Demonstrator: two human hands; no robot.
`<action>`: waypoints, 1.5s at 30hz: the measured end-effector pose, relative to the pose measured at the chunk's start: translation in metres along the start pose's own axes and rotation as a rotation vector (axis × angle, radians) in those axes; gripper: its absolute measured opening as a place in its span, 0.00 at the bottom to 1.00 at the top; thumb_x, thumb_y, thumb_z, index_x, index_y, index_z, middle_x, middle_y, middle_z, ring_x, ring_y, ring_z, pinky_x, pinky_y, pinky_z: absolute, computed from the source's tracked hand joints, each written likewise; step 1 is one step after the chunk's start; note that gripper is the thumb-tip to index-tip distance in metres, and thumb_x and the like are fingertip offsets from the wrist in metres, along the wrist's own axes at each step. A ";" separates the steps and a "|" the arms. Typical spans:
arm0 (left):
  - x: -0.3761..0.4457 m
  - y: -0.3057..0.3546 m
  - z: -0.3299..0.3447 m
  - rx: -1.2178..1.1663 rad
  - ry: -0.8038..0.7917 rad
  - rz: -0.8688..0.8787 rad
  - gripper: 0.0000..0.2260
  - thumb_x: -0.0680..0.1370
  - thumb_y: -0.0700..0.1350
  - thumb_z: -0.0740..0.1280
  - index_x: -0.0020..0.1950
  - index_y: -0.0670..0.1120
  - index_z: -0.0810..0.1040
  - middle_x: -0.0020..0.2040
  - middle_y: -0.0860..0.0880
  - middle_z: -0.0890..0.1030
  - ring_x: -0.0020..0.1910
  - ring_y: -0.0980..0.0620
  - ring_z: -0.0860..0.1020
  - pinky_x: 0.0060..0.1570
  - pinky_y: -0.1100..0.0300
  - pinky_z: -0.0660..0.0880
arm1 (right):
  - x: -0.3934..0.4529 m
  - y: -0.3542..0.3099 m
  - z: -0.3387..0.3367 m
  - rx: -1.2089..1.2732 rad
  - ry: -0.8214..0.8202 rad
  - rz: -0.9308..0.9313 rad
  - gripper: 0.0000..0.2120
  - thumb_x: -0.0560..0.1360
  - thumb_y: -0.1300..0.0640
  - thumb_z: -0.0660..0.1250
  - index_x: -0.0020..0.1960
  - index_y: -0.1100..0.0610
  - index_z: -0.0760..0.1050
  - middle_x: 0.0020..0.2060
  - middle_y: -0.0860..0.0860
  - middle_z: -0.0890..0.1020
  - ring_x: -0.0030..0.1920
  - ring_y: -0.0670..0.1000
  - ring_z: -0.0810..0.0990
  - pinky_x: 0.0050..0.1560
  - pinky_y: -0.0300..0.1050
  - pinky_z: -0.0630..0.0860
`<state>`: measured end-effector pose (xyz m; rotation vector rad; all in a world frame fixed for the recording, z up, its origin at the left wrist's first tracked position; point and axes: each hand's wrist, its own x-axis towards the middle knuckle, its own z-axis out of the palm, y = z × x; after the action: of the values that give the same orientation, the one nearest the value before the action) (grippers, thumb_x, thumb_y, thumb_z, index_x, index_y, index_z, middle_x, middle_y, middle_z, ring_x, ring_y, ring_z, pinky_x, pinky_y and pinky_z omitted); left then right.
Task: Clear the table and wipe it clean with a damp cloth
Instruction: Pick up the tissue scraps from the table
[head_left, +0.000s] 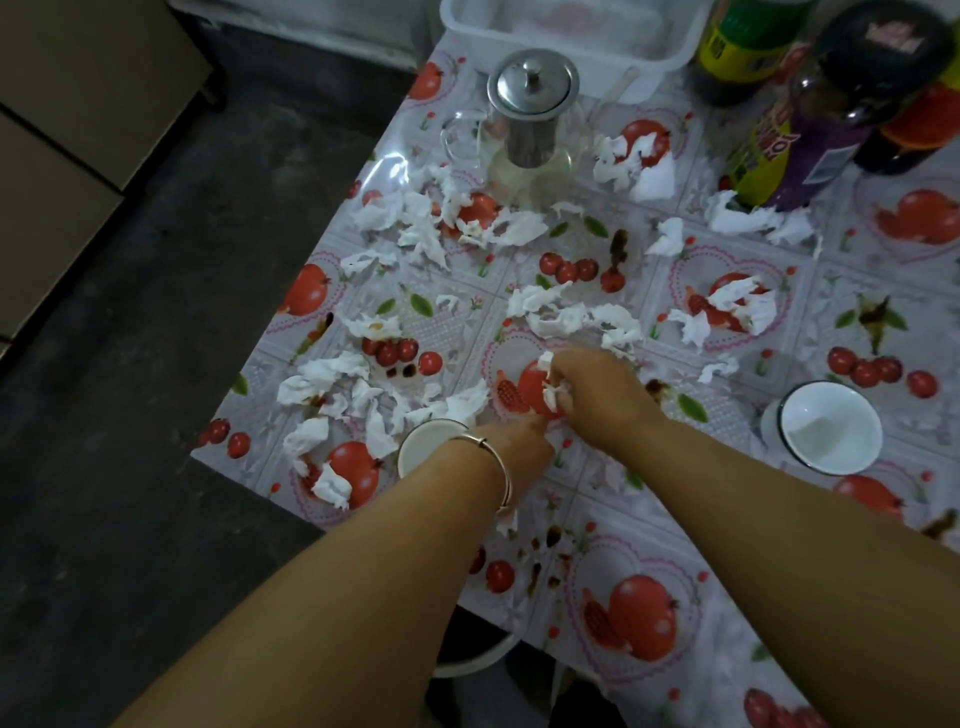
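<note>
Torn white tissue scraps (415, 228) lie scattered over the fruit-patterned tablecloth (649, 613), along with dark brown sauce stains (618, 249). My right hand (592, 395) is at the table's middle, fingers curled round a wad of tissue scraps (548, 387). My left hand (519, 441), with a silver bangle on the wrist, sits just under the right hand with its fingertips on the cloth; its fingers are mostly hidden. No damp cloth is in view.
A white cup (421, 447) stands by my left wrist near the table's left edge. A white bowl (826, 428) sits at the right. A glass teapot with a steel lid (530, 114), a white plastic tub (571, 36) and several bottles (810, 130) stand at the back.
</note>
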<state>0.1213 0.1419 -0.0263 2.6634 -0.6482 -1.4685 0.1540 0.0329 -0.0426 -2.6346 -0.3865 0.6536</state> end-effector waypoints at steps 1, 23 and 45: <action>-0.001 0.002 0.003 0.025 0.000 0.015 0.20 0.78 0.38 0.60 0.70 0.37 0.62 0.69 0.39 0.67 0.66 0.41 0.69 0.62 0.52 0.67 | -0.003 0.002 0.001 0.035 0.034 0.032 0.07 0.74 0.67 0.61 0.50 0.63 0.75 0.51 0.60 0.78 0.52 0.59 0.76 0.47 0.46 0.70; 0.012 -0.025 -0.033 -0.213 0.366 -0.052 0.17 0.73 0.30 0.59 0.60 0.43 0.72 0.56 0.41 0.74 0.55 0.41 0.75 0.48 0.55 0.70 | 0.013 0.014 -0.018 0.181 0.365 0.463 0.14 0.75 0.68 0.56 0.60 0.65 0.67 0.60 0.62 0.68 0.56 0.60 0.70 0.47 0.44 0.64; 0.010 -0.110 -0.025 -0.177 0.196 0.169 0.20 0.68 0.37 0.73 0.58 0.45 0.75 0.52 0.46 0.67 0.47 0.50 0.70 0.46 0.64 0.66 | 0.069 -0.039 0.020 0.019 0.192 0.166 0.09 0.78 0.59 0.58 0.58 0.58 0.69 0.59 0.58 0.66 0.59 0.57 0.66 0.44 0.46 0.62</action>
<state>0.1838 0.2344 -0.0451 2.5069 -0.6740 -1.1481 0.1965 0.0984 -0.0685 -2.7004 -0.1057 0.4449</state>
